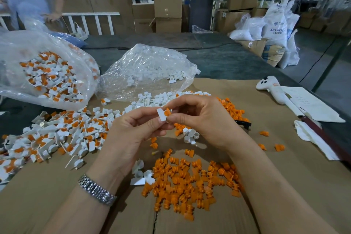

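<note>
Above mid-surface, the left hand is pinching a white clip; its flat tab is standing nearly upright, face toward the camera. The right hand is pinching the orange plug in its grip at the clip's right side. Brown cardboard is covering the surface, in a warehouse with stacked boxes. Fingers are hiding the clip's socket.

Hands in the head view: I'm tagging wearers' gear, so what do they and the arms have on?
The left hand and right hand are bare: no gloves, no rings showing. The forearms have no sleeves in view. A silver metal link watch band circles the left wrist.
</note>
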The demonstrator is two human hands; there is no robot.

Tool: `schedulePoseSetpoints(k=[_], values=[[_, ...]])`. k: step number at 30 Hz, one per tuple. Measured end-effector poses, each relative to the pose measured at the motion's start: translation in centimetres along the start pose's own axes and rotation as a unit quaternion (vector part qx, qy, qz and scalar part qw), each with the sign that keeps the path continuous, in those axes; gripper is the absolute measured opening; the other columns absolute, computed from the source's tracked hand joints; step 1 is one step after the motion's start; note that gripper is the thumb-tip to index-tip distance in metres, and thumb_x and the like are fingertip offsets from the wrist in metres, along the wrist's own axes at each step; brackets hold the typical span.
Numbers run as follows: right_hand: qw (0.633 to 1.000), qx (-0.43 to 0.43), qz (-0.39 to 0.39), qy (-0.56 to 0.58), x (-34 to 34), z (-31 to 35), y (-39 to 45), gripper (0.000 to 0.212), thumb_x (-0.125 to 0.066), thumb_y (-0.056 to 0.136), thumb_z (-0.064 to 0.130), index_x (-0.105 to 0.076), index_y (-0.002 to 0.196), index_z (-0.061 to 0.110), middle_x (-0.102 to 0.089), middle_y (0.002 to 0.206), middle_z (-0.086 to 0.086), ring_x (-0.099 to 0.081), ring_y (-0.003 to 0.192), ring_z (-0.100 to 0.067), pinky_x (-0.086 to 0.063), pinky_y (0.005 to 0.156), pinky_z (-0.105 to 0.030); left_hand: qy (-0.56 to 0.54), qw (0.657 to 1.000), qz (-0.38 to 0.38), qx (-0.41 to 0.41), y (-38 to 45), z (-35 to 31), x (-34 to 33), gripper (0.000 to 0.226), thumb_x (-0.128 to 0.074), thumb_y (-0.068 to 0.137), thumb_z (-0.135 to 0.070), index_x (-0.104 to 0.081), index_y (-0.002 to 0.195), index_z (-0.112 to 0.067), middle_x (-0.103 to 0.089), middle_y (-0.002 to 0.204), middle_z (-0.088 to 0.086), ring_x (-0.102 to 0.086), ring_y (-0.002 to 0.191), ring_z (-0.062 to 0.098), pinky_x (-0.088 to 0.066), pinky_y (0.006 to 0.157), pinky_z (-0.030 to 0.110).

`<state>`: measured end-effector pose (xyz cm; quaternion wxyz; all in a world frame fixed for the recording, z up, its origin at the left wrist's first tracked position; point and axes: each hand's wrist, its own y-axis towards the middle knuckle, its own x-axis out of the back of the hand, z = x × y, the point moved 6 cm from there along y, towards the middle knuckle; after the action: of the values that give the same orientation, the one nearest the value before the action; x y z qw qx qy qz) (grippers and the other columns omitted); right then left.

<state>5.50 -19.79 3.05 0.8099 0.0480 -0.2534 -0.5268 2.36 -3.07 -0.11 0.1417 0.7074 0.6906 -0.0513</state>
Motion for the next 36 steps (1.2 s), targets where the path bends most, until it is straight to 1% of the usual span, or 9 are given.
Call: schedulePoseSetpoints(k=[3, 6, 11, 13, 17, 23, 30, 33, 36], values=[[1.0, 0.005, -0.01, -0.002, 0.1, -0.1, 0.1, 0.021, -0.077, 0.088, 0.015, -0.075, 0.108, 0.019, -0.073, 0.092, -0.004, -0.071, 0.09, -0.02, -0.059, 0.089, -0.042, -0.03, 0.999, 0.009, 0.016, 0.0, 0.2, 0.0, 0.022, -0.082, 0.082, -0.014, -0.081, 0.104, -0.009, -0.077, 0.104, 0.023, -0.076, 0.097, 0.038, -0.061, 0.075, 0.026], [0.999, 0.02, -0.031, -0.019, 0.0, 0.0, 0.0, 0.021, -0.078, 0.087, 0.013, -0.075, 0.107, 0.015, -0.072, 0.09, -0.002, -0.07, 0.087, -0.016, -0.059, 0.086, -0.035, -0.054, 0.998, 0.005, 0.032, 0.1, 0.3, -0.1, 0.023, -0.082, 0.083, -0.019, -0.081, 0.104, -0.009, -0.076, 0.104, 0.024, -0.076, 0.096, 0.036, -0.061, 0.074, 0.027], [0.992, 0.053, -0.054, -0.103, -0.5, 0.2, 0.0, 0.021, -0.08, 0.085, 0.018, -0.074, 0.105, 0.016, -0.071, 0.09, 0.005, -0.068, 0.084, -0.011, -0.058, 0.08, -0.029, -0.024, 0.998, -0.047, 0.042, 0.3, 0.7, 0.3, 0.032, -0.082, 0.068, -0.027, -0.084, 0.095, -0.011, -0.074, 0.083, 0.012, -0.07, 0.071, 0.017, -0.055, 0.057, 0.019], [0.989, 0.064, -0.059, -0.12, -0.5, 0.3, 0.0, 0.022, -0.08, 0.085, 0.018, -0.075, 0.106, 0.015, -0.07, 0.091, 0.005, -0.067, 0.084, -0.01, -0.057, 0.08, -0.029, -0.039, 0.997, -0.046, 0.043, 0.4, 0.8, 0.5, 0.029, -0.081, 0.07, -0.022, -0.083, 0.095, -0.008, -0.073, 0.081, 0.013, -0.069, 0.066, 0.017, -0.055, 0.055, 0.019], [0.986, 0.077, -0.065, -0.132, -0.6, 0.3, 0.0, 0.023, -0.079, 0.086, 0.016, -0.075, 0.108, 0.013, -0.07, 0.092, 0.004, -0.067, 0.084, -0.009, -0.057, 0.08, -0.028, -0.045, 0.997, -0.048, 0.042, 0.4, 0.9, 0.6, 0.028, -0.078, 0.076, -0.011, -0.078, 0.102, 0.001, -0.076, 0.092, 0.024, -0.076, 0.076, 0.027, -0.06, 0.063, 0.023], [0.983, 0.087, -0.073, -0.143, -0.6, 0.5, 0.0, 0.022, -0.08, 0.085, 0.016, -0.074, 0.107, 0.015, -0.07, 0.092, 0.005, -0.067, 0.085, -0.008, -0.058, 0.079, -0.029, -0.027, 0.998, -0.045, 0.036, 0.4, 0.8, 0.7, 0.023, -0.079, 0.077, -0.01, -0.079, 0.098, -0.002, -0.076, 0.094, 0.023, -0.077, 0.082, 0.031, -0.06, 0.065, 0.023], [0.982, 0.072, -0.053, -0.169, -1.1, 0.8, -0.1, 0.021, -0.08, 0.085, 0.018, -0.074, 0.105, 0.019, -0.07, 0.091, 0.007, -0.066, 0.084, -0.006, -0.057, 0.081, -0.028, -0.007, 0.997, -0.066, 0.033, 0.6, 0.9, 0.8, 0.028, -0.088, 0.063, -0.024, -0.082, 0.087, -0.01, -0.076, 0.084, 0.014, -0.073, 0.072, 0.019, -0.054, 0.054, 0.021], [0.974, 0.027, -0.053, -0.219, 0.1, 0.2, 0.2, 0.026, -0.077, 0.087, 0.031, -0.07, 0.111, 0.024, -0.067, 0.099, 0.01, -0.064, 0.091, -0.002, -0.055, 0.085, -0.024, -0.002, 0.996, -0.082, 0.036, 0.7, 1.1, 1.2, 0.033, -0.089, 0.06, -0.027, -0.083, 0.087, -0.01, -0.076, 0.084, 0.014, -0.073, 0.073, 0.018, -0.054, 0.056, 0.02], [0.913, -0.115, -0.081, -0.382, 3.5, -2.1, 0.1, 0.038, -0.069, 0.091, 0.045, -0.063, 0.121, 0.023, -0.061, 0.117, 0.004, -0.06, 0.104, -0.011, -0.052, 0.092, -0.035, -0.014, 0.994, -0.1, 0.041, 0.8, 1.3, 1.6, 0.029, -0.087, 0.063, -0.025, -0.083, 0.088, -0.011, -0.077, 0.084, 0.012, -0.074, 0.073, 0.017, -0.054, 0.057, 0.019]])
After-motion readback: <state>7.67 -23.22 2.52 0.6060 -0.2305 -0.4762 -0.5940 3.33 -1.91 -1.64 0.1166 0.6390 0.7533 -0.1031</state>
